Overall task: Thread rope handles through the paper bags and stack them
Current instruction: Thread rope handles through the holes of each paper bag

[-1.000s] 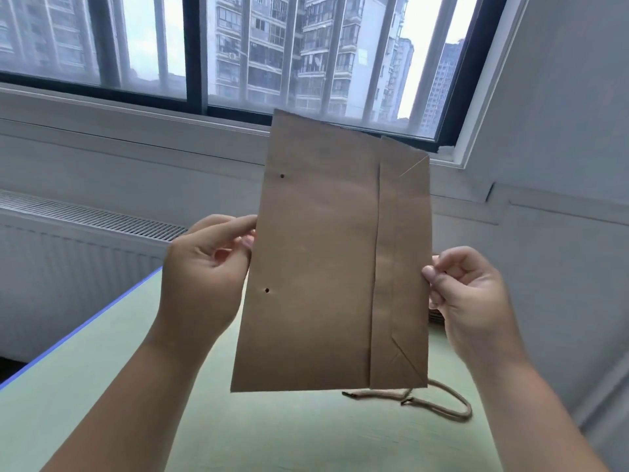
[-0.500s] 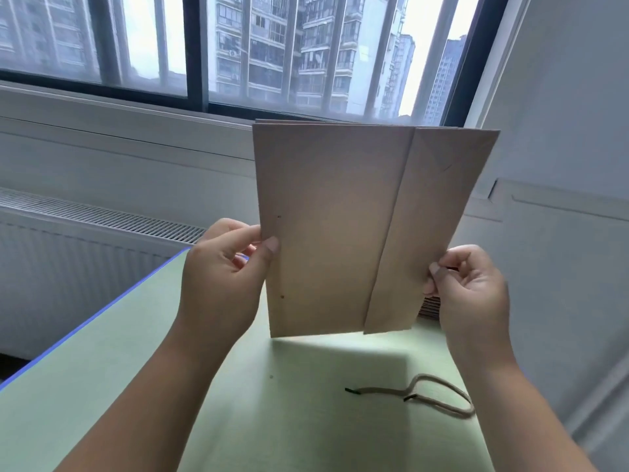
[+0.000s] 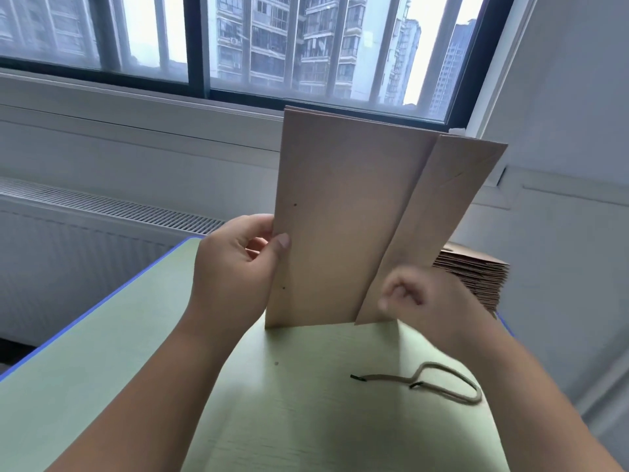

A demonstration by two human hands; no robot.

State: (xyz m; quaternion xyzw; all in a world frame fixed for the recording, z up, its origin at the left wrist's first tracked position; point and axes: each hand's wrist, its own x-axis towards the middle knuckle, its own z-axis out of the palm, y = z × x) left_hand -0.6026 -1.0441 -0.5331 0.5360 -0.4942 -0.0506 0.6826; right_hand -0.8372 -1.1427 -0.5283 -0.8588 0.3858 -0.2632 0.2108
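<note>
Through the head camera, my left hand (image 3: 238, 264) pinched the left edge of the paper bag (image 3: 347, 226), thumb on the near face and fingers curled behind, between the two small punched holes along that edge. I held the bag flat and upright over the far part of the table (image 3: 102, 386). Its lower edge sat just over the surface, and I could not tell whether it touched. My right hand (image 3: 418, 294) was a blur in front of the bag's lower right corner, fingers curled inward; whether it gripped the paper I could not tell.

The table's blue rim ran diagonally on my left to a rounded far corner, with a broad stretch of green top between it and my left forearm. Beyond the rim stood a white radiator (image 3: 85, 240), and above it the dark-framed window (image 3: 306, 46). A grey wall (image 3: 578, 131) stood close on my right. The rope handle (image 3: 442, 386) lay on the table beside my right forearm, apart from the bag and both hands. A stack of flat bags (image 3: 476, 277) sat at the table's far right, partly hidden behind the held bag.

The bag was stiff, matte brown paper, a tall rectangle with a folded panel lifting away along a straight crease on its right. The rope was beige twisted cord, bent in a loop, with dark tips. The tabletop showed faint wood grain.
</note>
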